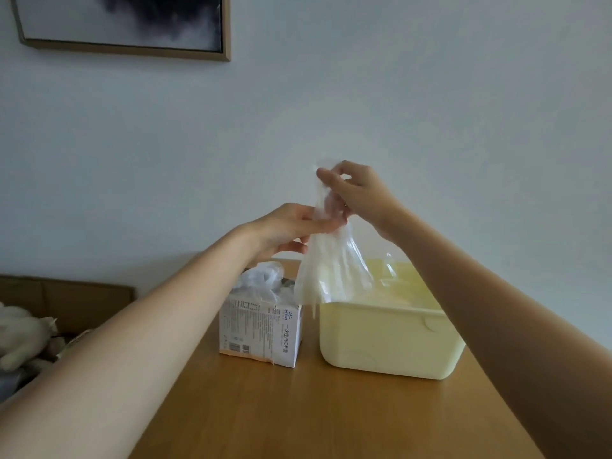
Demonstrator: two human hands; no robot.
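Far left, beyond the table (298,409) edge: pale plush toy (20,336), with a brown board (82,299) behind it. Framed picture (126,21) hangs high on the wall, well clear of the work.

Left hand (284,230): raised above the table, reaching rightward. Fingers nearly straight, tips against the glove (328,263) and partly seen through its film. Thumb lies below them, close to the glove's left edge. No closed grip can be made out.

Box (261,329): white carton standing on the table under the left hand, top open, with a tuft of clear film (261,283) bulging out.

Glove: clear, thin, held in the air between both hands. It hangs down over the gap between the box and the bin (384,339), and its lower end overlaps the bin's near left corner in view. Whether it touches the rim cannot be told.

Right hand (357,193): highest point of the setup. Thumb and curled fingers pinch the glove's top edge.

Bin: pale yellow, open-topped, standing just right of the box and not touching it. The right forearm crosses over its right side and hides that end. The glove's film veils part of its interior.
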